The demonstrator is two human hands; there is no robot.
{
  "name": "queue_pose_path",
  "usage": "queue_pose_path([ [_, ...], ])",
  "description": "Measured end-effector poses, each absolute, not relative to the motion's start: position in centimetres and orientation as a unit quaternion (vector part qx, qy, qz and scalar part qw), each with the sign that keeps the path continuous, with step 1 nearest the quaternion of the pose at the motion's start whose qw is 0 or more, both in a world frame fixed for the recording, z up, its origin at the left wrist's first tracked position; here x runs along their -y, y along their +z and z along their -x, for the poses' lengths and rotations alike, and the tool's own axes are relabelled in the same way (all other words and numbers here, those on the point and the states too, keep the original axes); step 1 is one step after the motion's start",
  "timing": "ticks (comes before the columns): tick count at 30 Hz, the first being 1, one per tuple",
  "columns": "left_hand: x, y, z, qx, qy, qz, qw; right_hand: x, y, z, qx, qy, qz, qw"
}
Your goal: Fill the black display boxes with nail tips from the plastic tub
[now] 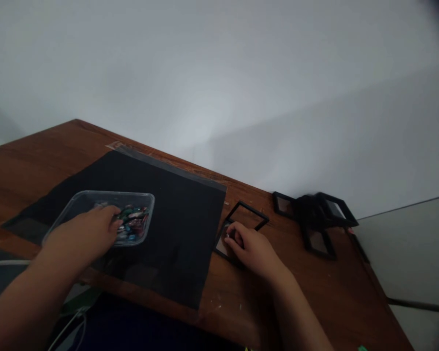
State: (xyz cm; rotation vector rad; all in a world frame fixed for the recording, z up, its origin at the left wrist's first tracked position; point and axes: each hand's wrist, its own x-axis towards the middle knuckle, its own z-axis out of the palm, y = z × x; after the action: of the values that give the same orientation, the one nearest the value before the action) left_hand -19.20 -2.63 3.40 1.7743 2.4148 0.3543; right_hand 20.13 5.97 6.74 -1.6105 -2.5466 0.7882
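Observation:
My left hand [95,226] reaches over the rim of a clear plastic container [151,204]. Its fingers are curled down at a pile of small shiny pieces [133,222] in green, red, blue and silver; whatever lies between the fingertips is hidden. Over on the right, my right hand [250,246] is closed in a pinch on a tiny pale piece [227,235], too small to name. Below that hand lies a small black frame [254,209], opened out in two halves and partly covered by the fingers.
A black sheet [183,234] lies under the container, with clear tape on its far edge. More black frames [318,241] sit at the right of the wooden table [285,239], several of them bunched together. The wall [212,97] stands directly behind. A white cable [7,263] runs at lower left.

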Motion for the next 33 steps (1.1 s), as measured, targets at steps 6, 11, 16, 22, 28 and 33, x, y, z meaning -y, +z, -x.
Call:
queue_pose_path([
  [6,2.1,6.1,17.7,-0.832,0.035,-0.539,0.128,-5.9,6.6,-20.2,0.817,0.261,0.514,0.018],
  [11,1.5,7.0,17.3,-0.845,-0.019,-0.509,0.162,-6.1,6.5,-20.2,0.816,0.258,0.518,0.008],
  [16,1.5,7.4,17.1,-0.850,-0.005,-0.502,0.158,-6.0,6.5,-20.1,0.818,0.256,0.514,0.011],
  [22,1.7,8.7,16.9,-0.859,0.056,-0.486,0.152,-5.9,6.3,-20.2,0.815,0.266,0.514,0.021],
  [28,2.0,9.2,16.8,-0.847,0.164,-0.485,0.142,-5.8,6.5,-20.2,0.813,0.262,0.520,0.015],
  [33,2.4,8.5,15.6,-0.779,0.302,-0.543,0.083,-5.7,6.8,-20.2,0.818,0.267,0.509,0.020],
])
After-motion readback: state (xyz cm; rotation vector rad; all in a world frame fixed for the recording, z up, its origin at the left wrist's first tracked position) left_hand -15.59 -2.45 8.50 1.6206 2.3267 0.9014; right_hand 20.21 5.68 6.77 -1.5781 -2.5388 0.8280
